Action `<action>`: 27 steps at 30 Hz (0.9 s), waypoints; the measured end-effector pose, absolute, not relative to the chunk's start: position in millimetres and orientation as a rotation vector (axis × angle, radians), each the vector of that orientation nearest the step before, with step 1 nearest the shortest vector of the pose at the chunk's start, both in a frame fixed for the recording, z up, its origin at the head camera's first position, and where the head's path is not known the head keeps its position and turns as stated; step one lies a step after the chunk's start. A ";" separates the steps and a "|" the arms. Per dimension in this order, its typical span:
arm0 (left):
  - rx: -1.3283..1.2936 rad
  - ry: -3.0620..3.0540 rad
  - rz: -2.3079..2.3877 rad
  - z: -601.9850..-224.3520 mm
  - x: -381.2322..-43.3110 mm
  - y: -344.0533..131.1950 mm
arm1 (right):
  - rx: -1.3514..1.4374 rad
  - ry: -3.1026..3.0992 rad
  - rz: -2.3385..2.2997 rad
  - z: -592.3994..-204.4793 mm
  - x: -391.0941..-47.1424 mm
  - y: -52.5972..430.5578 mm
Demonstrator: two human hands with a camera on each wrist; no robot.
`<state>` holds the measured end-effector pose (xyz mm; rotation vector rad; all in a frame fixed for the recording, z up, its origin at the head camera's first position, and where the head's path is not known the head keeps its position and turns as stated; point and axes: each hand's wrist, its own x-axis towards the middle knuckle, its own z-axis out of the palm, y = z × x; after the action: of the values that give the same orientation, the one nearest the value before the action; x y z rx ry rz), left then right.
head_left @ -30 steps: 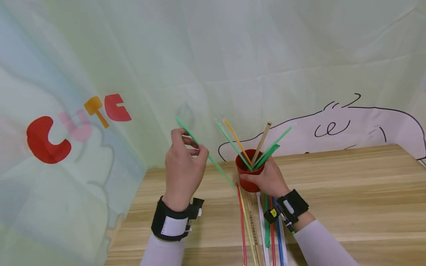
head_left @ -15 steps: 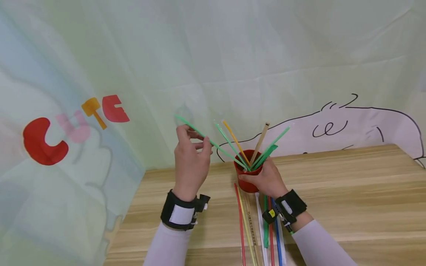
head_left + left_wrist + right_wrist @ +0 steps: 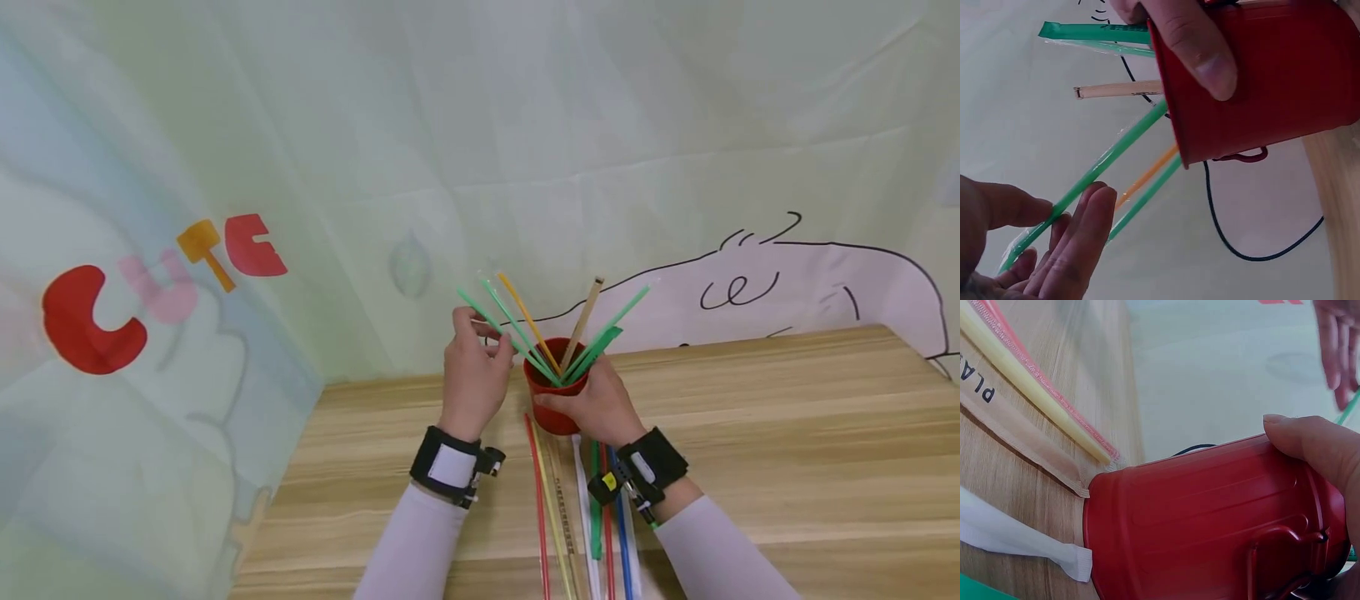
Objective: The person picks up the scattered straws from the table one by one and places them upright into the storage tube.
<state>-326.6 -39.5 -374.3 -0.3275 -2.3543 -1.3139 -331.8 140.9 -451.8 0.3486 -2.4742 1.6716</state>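
Between thumb and fingertips my left hand [image 3: 474, 379] pinches a green straw [image 3: 1116, 148] in clear wrapping. Its lower end reaches into a small red bucket [image 3: 551, 415] with a side handle [image 3: 1282, 537]. My right hand [image 3: 609, 402] grips the bucket at the rim, thumb along its near side. Out of the bucket lean an orange straw [image 3: 517, 293], a brown paper-wrapped straw [image 3: 587, 310] and several green straws [image 3: 628, 305]. Their lower ends are hidden inside the bucket.
On the wooden table [image 3: 787, 433], a row of wrapped straws runs from the bucket toward me: red [image 3: 541, 508], yellow [image 3: 555, 504], brown, white [image 3: 586, 508], green and blue [image 3: 624, 542]. A printed cloth backdrop [image 3: 600, 125] hangs behind the table's far edge.
My left hand has moved right toward the bucket, bringing the green straw's lower end from outside to inside the rim. My right hand keeps its hold on the bucket.
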 end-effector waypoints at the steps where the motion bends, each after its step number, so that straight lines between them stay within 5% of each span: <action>1: -0.316 -2.360 -1.318 -377.1 -328.3 -39.3 | 0.350 -2.478 1.665 -452.0 -331.8 140.7; 19: -0.183 -2.406 -1.361 -414.9 -345.3 -39.6 | 0.334 -2.480 1.681 -451.8 -332.5 140.0; 27: -0.367 -2.623 -1.608 -428.3 -341.8 -38.7 | 0.339 -2.478 1.664 -453.5 -331.9 142.0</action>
<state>-341.8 -38.7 -428.3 -0.3667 -2.6229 -1.6076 -331.9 142.0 -453.5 0.3385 -2.4782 1.6644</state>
